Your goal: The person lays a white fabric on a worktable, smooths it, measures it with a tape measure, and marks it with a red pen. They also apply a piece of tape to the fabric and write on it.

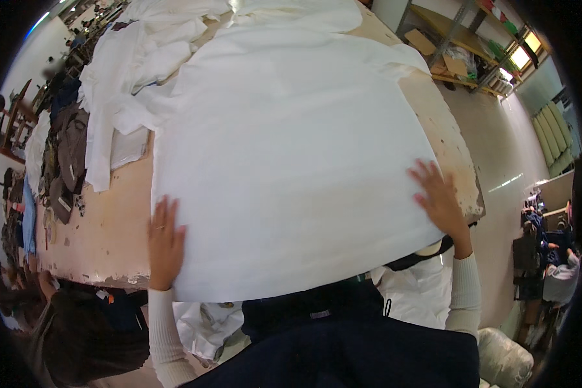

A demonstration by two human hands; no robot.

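Note:
A white garment is spread out over the table in front of me, its hem hanging at the near edge by my body. My left hand lies flat on its left side edge, fingers stretched out and pointing away from me. On the opposite edge rests my right hand, its fingers spread and slightly blurred. Neither hand holds anything. The cloth looks mostly smooth between them, with folds toward the far end and a sleeve bunched at the far left.
More white garments are heaped at the table's far left. Dark clothes lie along its left side, where a person in dark clothing stands. Shelving is at the far right. A plastic-wrapped bundle sits at lower right.

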